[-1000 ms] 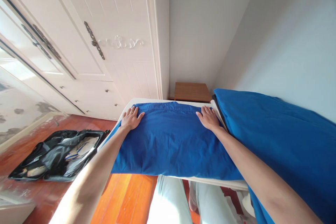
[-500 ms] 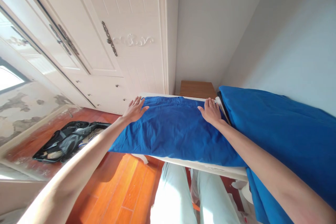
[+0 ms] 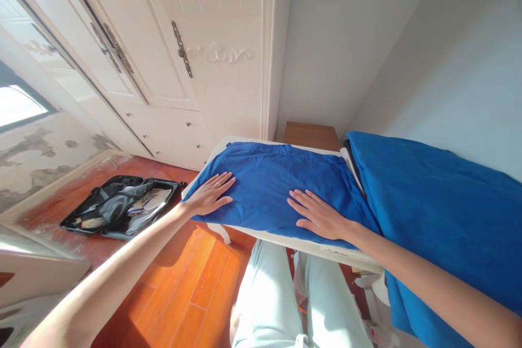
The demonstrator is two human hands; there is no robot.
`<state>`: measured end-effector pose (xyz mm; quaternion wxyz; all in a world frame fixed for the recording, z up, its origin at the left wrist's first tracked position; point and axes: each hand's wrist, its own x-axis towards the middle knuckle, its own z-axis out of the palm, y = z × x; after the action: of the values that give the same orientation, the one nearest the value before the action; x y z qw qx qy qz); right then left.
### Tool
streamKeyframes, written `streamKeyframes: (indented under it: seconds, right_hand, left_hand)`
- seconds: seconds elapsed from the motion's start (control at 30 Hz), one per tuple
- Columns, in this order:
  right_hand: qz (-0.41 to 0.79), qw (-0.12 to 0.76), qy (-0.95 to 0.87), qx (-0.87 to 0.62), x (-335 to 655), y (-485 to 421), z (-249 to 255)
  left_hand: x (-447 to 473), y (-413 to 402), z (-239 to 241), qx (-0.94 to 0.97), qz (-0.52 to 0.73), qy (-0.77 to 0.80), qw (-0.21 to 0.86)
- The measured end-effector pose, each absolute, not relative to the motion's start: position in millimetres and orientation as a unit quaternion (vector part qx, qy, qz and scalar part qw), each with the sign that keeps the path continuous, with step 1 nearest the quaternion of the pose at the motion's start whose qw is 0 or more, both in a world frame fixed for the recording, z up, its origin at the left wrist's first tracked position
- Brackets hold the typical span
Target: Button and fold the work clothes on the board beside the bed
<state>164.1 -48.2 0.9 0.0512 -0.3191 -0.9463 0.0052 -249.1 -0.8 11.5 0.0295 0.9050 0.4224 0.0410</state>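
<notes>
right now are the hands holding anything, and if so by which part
Nothing is held: the left hand and right hand lie open, palms down, on the darker blue cloth.

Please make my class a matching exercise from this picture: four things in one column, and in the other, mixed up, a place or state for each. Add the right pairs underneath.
Things
1. Left hand
2. Darker blue cloth
3. Suitcase
4. Wooden furniture

Places and states
A. Lying open on the floor
B. Just beyond the far edge of the white table
C. Laid flat, with a ring on one finger
D. Spread over the white table

Right pairs
1-C
2-D
3-A
4-B
</notes>
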Motion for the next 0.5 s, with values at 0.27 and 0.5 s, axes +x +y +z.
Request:
streamKeyframes:
  seconds: [0.27, 0.5]
  right_hand:
    - [-0.034, 0.062, -0.933, -0.353, 163.9, -64.6, 13.9]
    - [-0.053, 0.102, -0.96, -0.256, 110.9, -88.4, 21.9]
  left_hand:
    - [-245.1, -13.8, 29.6, 0.902, 0.089, 0.42, 0.047]
    - [-243.0, -56.5, 27.9, 0.95, 0.024, 0.306, 0.058]
